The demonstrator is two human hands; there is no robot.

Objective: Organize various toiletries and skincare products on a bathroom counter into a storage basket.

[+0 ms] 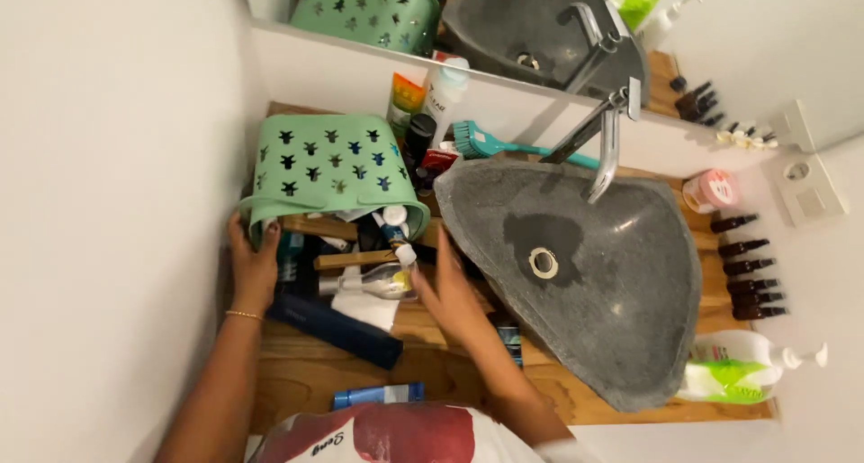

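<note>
I see the green perforated basket [337, 170] tipped on its side on the wooden tabletop [306, 373], left of the stone sink [612, 283], mouth toward me so toiletries spill out. My left hand [252, 265] clasps its rim to steady it; my right hand [450, 292], fingers spread, holds nothing and reaches toward a clear bottle [382, 283] just below the basket.

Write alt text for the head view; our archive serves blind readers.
A person's left hand tips a green basket on its side, spilling toiletries onto a wooden counter, while the right hand reaches into them beside a grey stone sink.

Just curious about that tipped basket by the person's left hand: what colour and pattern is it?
The basket is pale green with star-shaped cut-outs, seen clearly in the head view.
</note>
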